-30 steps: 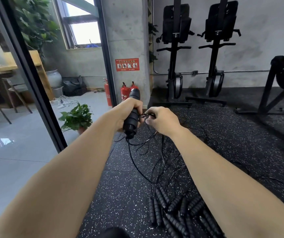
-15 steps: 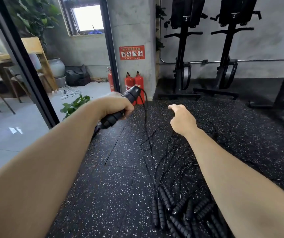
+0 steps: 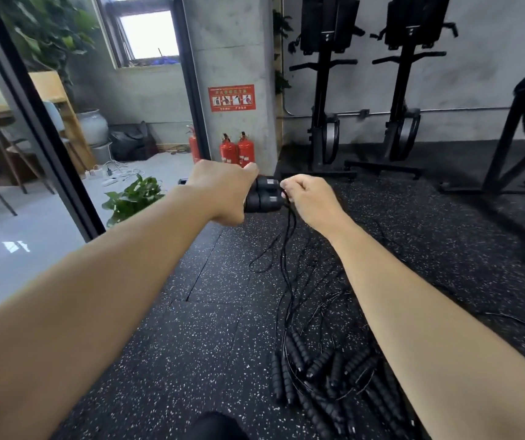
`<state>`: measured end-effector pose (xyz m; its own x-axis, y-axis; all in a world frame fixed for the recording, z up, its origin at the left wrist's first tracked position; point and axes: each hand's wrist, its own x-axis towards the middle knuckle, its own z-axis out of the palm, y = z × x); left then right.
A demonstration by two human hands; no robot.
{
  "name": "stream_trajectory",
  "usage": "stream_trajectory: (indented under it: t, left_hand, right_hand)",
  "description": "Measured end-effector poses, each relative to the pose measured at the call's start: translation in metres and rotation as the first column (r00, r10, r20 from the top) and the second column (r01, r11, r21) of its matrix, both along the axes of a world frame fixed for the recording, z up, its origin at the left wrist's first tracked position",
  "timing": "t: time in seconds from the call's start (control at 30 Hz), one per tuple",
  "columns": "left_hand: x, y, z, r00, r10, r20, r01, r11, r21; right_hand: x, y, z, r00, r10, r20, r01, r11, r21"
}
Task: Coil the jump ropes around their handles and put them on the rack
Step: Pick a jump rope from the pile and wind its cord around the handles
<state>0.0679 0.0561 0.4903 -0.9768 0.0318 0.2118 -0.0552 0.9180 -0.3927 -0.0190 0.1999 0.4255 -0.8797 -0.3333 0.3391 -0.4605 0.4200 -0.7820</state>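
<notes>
My left hand [image 3: 223, 192] grips a pair of black jump-rope handles [image 3: 264, 198], held side by side and pointing right. My right hand [image 3: 310, 198] pinches the thin black rope [image 3: 286, 249] right at the handles' ends. From there the rope hangs down in a loop to the floor. A pile of several other black ribbed handles [image 3: 327, 379] with tangled ropes lies on the speckled rubber floor below my right forearm. No rack for the ropes is in view.
A concrete pillar [image 3: 232, 74] with two red fire extinguishers [image 3: 237, 150] stands just ahead. Two black upright gym machines [image 3: 324, 90] line the back wall. A black door frame [image 3: 32, 122] and a potted plant [image 3: 134, 198] are at the left.
My left hand has turned the handles from tilted up to level. My right hand, open half a second ago, has come back to the handle ends and pinches the rope.
</notes>
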Motion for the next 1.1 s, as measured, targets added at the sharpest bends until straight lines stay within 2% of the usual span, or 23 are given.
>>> stream_trajectory:
  t: [0.1,0.2,0.3,0.43,0.6,0.7,0.8,0.9,0.97,1.03,1.1]
  left_hand:
    - [0.02,0.007,-0.019,0.995,-0.082,-0.054,0.088,0.988,0.124]
    - [0.044,0.012,-0.039,0.988,-0.125,-0.087,0.145,0.949,0.281]
    - [0.068,0.023,-0.057,0.985,-0.113,-0.13,0.158,0.89,0.427]
    - [0.091,0.036,-0.077,0.974,-0.066,-0.215,0.18,0.801,0.571]
    - [0.107,0.044,-0.093,0.945,-0.001,-0.328,0.217,0.751,0.623]
    - [0.114,0.044,-0.09,0.953,0.003,-0.303,0.206,0.727,0.655]
    - [0.122,0.046,-0.087,0.972,0.013,-0.234,0.168,0.659,0.733]
    - [0.125,0.045,-0.084,0.972,0.039,-0.23,0.163,0.591,0.79]
    - [0.126,0.046,-0.083,0.97,0.066,-0.235,0.167,0.52,0.838]
    - [0.127,0.049,-0.081,0.962,0.103,-0.251,0.192,0.394,0.899]
    - [0.13,0.051,-0.078,0.949,0.155,-0.274,0.231,0.248,0.941]
  right_hand:
    - [0.028,0.004,0.006,0.991,0.085,0.108,-0.077,0.994,-0.075]
    - [0.048,0.017,0.001,0.989,0.075,0.126,-0.07,0.997,-0.045]
    - [0.067,0.03,0.001,1.0,-0.014,-0.025,0.015,0.999,0.049]
    - [0.094,0.039,0.008,0.97,-0.074,-0.233,0.103,0.988,0.115]
    - [0.113,0.036,0.013,0.922,-0.11,-0.37,0.169,0.977,0.129]
    - [0.115,0.034,0.015,0.921,-0.087,-0.38,0.158,0.974,0.161]
    - [0.115,0.032,0.016,0.936,-0.059,-0.346,0.116,0.983,0.145]
    - [0.114,0.029,0.016,0.952,-0.029,-0.305,0.069,0.99,0.119]
    - [0.11,0.027,0.015,0.975,0.03,-0.221,-0.031,1.0,0.003]
    - [0.108,0.027,0.016,0.99,0.106,-0.094,-0.122,0.975,-0.185]
    - [0.104,0.029,0.011,0.995,0.09,0.036,-0.071,0.932,-0.355]
